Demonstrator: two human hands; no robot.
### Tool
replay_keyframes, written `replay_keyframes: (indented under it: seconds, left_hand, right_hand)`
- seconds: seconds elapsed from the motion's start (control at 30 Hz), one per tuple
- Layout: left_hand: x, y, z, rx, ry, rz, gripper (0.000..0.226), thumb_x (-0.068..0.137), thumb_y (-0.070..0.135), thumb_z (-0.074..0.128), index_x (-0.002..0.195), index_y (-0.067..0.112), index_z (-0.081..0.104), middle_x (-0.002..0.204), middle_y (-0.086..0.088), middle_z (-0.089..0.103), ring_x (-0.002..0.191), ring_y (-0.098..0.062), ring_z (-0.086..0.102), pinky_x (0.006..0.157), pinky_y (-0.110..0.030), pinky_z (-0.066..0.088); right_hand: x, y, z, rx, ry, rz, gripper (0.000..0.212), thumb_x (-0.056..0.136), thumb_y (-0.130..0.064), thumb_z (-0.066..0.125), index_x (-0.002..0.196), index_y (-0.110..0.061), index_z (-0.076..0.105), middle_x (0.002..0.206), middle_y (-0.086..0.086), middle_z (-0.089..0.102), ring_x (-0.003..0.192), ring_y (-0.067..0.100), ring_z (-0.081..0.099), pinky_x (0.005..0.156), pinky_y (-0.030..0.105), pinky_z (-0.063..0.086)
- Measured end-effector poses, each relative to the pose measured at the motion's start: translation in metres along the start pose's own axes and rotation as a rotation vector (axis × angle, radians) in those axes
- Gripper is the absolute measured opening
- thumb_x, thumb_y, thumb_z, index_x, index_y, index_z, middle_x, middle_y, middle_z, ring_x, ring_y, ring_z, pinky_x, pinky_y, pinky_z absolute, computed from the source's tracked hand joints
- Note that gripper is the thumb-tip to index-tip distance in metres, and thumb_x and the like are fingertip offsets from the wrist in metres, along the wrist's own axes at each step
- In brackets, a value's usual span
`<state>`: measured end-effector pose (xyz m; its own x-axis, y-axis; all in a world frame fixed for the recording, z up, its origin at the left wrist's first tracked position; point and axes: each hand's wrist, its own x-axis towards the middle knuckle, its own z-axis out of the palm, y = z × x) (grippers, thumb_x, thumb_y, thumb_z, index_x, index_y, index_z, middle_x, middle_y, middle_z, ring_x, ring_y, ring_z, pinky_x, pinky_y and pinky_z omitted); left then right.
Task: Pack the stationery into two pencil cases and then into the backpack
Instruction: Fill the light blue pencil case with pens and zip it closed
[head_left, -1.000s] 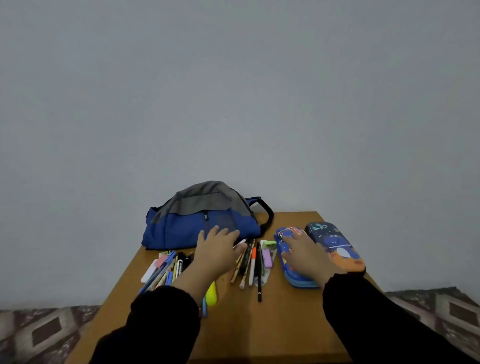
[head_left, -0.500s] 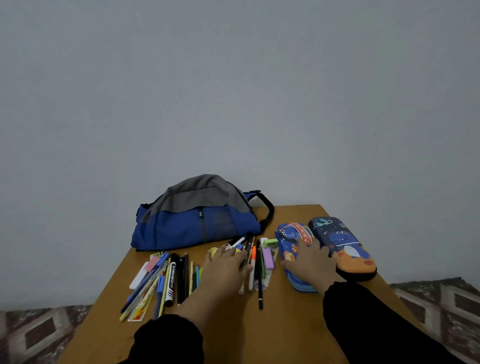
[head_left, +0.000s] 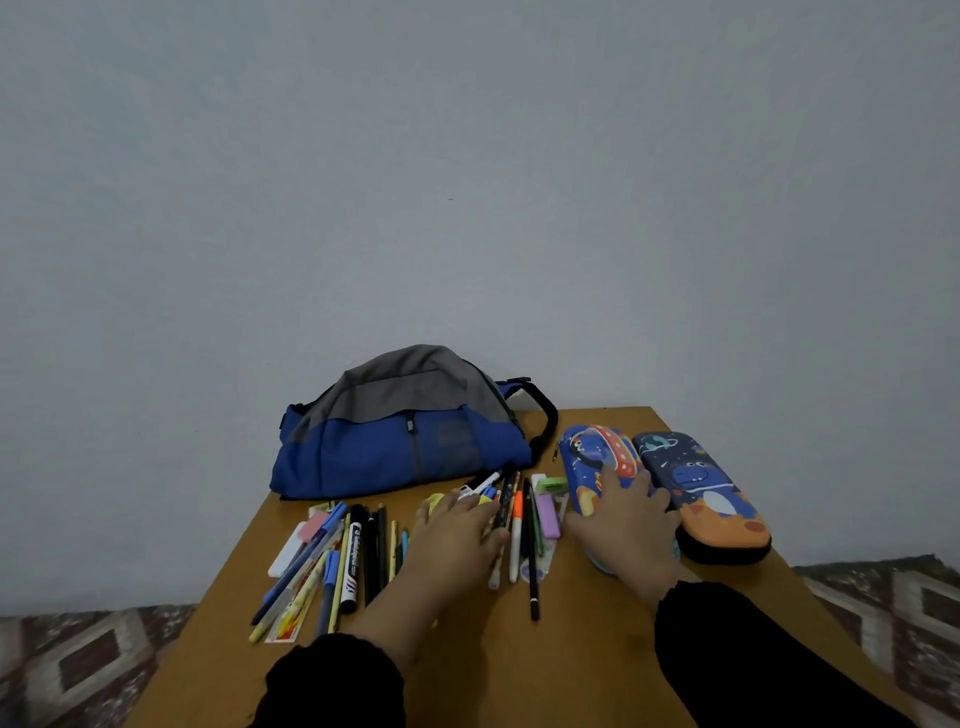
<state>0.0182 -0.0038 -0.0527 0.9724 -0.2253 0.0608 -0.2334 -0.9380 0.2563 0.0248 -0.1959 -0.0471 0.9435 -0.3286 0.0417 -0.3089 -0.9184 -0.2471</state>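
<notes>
Stationery (head_left: 395, 545): loose spread of pens, pencils, markers, erasers, lying roughly parallel on the wooden table (head_left: 467, 675), under and to both sides of the left hand (head_left: 457, 535).

Handling, my read:
- Light, stiff, round-bodied, so they'll roll and fan out if swept. Better to bunch several mid-shaft than pick them one by one.
- Erasers and small blocks are short and flat; pinch those separately.
- Black marker (head_left: 353, 561), left of the left hand, is the thickest; take it alone.

Left hand lies flat on the middle of the spread, fingers fairly straight, fingertips over a white-and-black pen (head_left: 480, 487). Can't tell if anything is actually pinched.

Right hand (head_left: 623, 519) rests palm-down, fingers spread, on the blue rocket-print pencil case (head_left: 597, 452). Not gripping it. Case looks semi-rigid, moulded shell, zipped shut; zip pull at its far left corner is the place to grab. Needs pinning while unzipping or it will probably slide on the smooth table.

Second pencil case (head_left: 701, 493), dark with dinosaur print and orange end, touches the first on the far side from the left hand. Also closed.

Backpack (head_left: 405, 436), blue and grey, soft and slumped, sits beyond the left hand's fingertips against the wall.
</notes>
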Motion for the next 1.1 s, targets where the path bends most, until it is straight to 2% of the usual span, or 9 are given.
replay_keyframes:
  seconds: [0.1, 0.17, 0.23, 0.43, 0.6, 0.73, 0.9, 1.03, 1.1]
  left_hand:
    - [-0.001, 0.002, -0.002, -0.232, 0.085, 0.039, 0.038, 0.101, 0.034, 0.040, 0.138, 0.028, 0.047, 0.143, 0.003, 0.046, 0.137, -0.015, 0.033, 0.114, -0.038, 0.026]
    - [-0.004, 0.006, -0.009, -0.576, 0.105, 0.015, 0.031, 0.101, 0.024, 0.042, 0.129, 0.024, 0.056, 0.125, 0.002, 0.059, 0.117, -0.012, 0.051, 0.097, -0.029, 0.044]
    - [-0.011, 0.011, -0.015, -0.855, 0.088, -0.046, 0.024, 0.102, 0.021, 0.041, 0.115, 0.027, 0.060, 0.106, 0.010, 0.061, 0.100, -0.004, 0.056, 0.080, -0.017, 0.047]
    - [-0.021, 0.010, -0.014, -1.392, -0.102, -0.187, 0.042, 0.096, 0.037, 0.051, 0.105, -0.001, 0.066, 0.103, -0.016, 0.070, 0.095, -0.029, 0.067, 0.081, -0.036, 0.053]
    - [-0.025, 0.009, -0.011, -1.426, -0.113, -0.261, 0.039, 0.085, 0.030, 0.068, 0.106, -0.001, 0.063, 0.096, -0.013, 0.073, 0.084, -0.025, 0.072, 0.069, -0.033, 0.057]
    - [-0.027, 0.001, -0.010, -1.393, -0.053, -0.327, 0.035, 0.081, 0.021, 0.072, 0.105, -0.001, 0.062, 0.096, -0.016, 0.072, 0.085, -0.029, 0.071, 0.072, -0.040, 0.058]
    - [-0.030, 0.001, -0.014, -1.305, -0.086, -0.311, 0.039, 0.078, 0.027, 0.075, 0.103, -0.001, 0.063, 0.093, -0.014, 0.073, 0.085, -0.029, 0.072, 0.076, -0.041, 0.058]
    - [-0.033, 0.016, -0.016, -1.288, -0.125, -0.262, 0.037, 0.077, 0.028, 0.077, 0.098, 0.001, 0.064, 0.090, -0.012, 0.074, 0.077, -0.024, 0.071, 0.069, -0.034, 0.055]
    - [-0.034, 0.021, -0.019, -1.279, -0.135, -0.231, 0.040, 0.071, 0.031, 0.080, 0.094, 0.003, 0.063, 0.087, -0.011, 0.073, 0.074, -0.023, 0.069, 0.068, -0.034, 0.054]
  right_hand:
    - [-0.006, -0.003, -0.006, 0.123, 0.042, -0.043, 0.088, 0.083, -0.068, 0.048, 0.152, -0.027, 0.011, 0.156, 0.017, 0.015, 0.137, 0.041, 0.023, 0.109, 0.049, 0.031]
    - [-0.015, -0.006, -0.006, 0.229, 0.056, -0.098, 0.086, 0.082, -0.065, 0.050, 0.152, -0.030, 0.013, 0.154, 0.013, 0.021, 0.135, 0.036, 0.027, 0.107, 0.046, 0.035]
    - [-0.027, -0.007, -0.003, 0.358, 0.034, -0.147, 0.088, 0.077, -0.068, 0.049, 0.151, -0.033, 0.015, 0.153, 0.008, 0.025, 0.133, 0.030, 0.032, 0.104, 0.044, 0.040]
    - [-0.067, -0.015, 0.005, 0.425, -0.038, -0.266, 0.086, 0.083, -0.060, 0.057, 0.152, -0.035, 0.014, 0.157, -0.001, 0.019, 0.138, 0.020, 0.027, 0.110, 0.035, 0.035]
    - [-0.083, -0.022, 0.009, 0.376, -0.073, -0.325, 0.086, 0.082, -0.066, 0.055, 0.152, -0.037, 0.013, 0.159, -0.006, 0.013, 0.140, 0.016, 0.023, 0.111, 0.031, 0.031]
    - [-0.086, -0.014, 0.008, 0.428, -0.120, -0.368, 0.064, 0.089, -0.066, 0.041, 0.147, -0.043, 0.026, 0.156, -0.009, 0.025, 0.139, 0.011, 0.027, 0.113, 0.035, 0.029]
    - [-0.051, -0.031, -0.025, 0.421, 0.133, -0.428, 0.055, 0.089, -0.065, 0.036, 0.136, -0.037, 0.047, 0.140, -0.009, 0.048, 0.127, 0.011, 0.041, 0.106, 0.042, 0.037]
    - [-0.019, -0.070, -0.064, 0.124, -0.029, -0.474, 0.057, 0.087, -0.061, 0.049, 0.139, -0.036, 0.046, 0.146, -0.003, 0.044, 0.134, 0.021, 0.036, 0.108, 0.043, 0.031]
    - [-0.013, -0.086, -0.073, -0.086, -0.103, -0.454, 0.047, 0.086, -0.052, 0.053, 0.128, -0.031, 0.056, 0.131, 0.000, 0.056, 0.124, 0.024, 0.045, 0.099, 0.041, 0.032]
